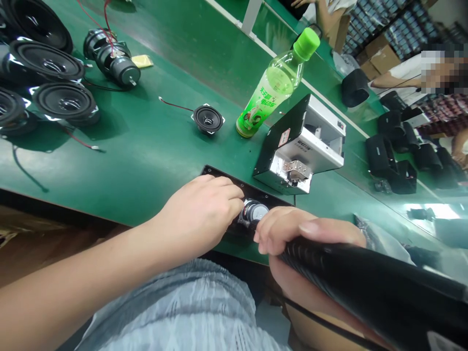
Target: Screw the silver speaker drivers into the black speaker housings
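My left hand rests with curled fingers on a black flat panel at the near edge of the green bench, its fingertips pressed beside a small speaker's round metal back set in the panel. My right hand is wrapped round the black ribbed handle of an electric screwdriver, held close to the same speaker. The tool's tip is hidden behind my fingers.
A black-and-white screw feeder box stands just behind the panel, with a green-capped drink bottle beside it. A small loose speaker lies mid-bench. Several larger speakers fill the left. Black housings and another person's arm lie at the right.
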Motion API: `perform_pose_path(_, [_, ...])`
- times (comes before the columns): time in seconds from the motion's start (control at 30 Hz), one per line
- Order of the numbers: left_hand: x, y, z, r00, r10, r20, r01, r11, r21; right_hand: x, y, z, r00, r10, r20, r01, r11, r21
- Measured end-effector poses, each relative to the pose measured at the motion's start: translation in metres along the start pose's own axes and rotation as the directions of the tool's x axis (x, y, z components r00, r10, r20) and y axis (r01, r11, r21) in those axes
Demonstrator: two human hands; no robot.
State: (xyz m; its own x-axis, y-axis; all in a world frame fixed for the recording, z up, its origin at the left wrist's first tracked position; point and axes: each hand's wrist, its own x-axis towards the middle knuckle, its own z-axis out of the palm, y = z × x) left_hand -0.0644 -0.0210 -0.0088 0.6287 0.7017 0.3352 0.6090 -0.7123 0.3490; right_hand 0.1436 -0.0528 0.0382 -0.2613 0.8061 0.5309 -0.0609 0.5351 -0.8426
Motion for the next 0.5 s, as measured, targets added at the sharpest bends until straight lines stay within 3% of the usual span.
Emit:
perform_pose_path(0.13, [-0.004,-0.004,-0.014,0.999,0.024,0.02,-0.024,0.999,-0.039,-0.002,0.001,0.001,1.0,0.007,0.024,-0.006,0.999,-0.043])
perform_pose_path(0.3, [-0.013,-0.012,-0.031,0.996,-0.067,0.051,0.063,0.995,0.072,-0.004,0.003,0.003,1.0,0.015,-0.001,-0.015,0.999,-0.041])
perform_pose_path(0.5, [-0.013,-0.018,-0.03,0.992,-0.062,0.106,0.055,0.996,0.069,-0.002,0.011,0.024,0.959,0.03,-0.28,-0.014,0.998,0.058])
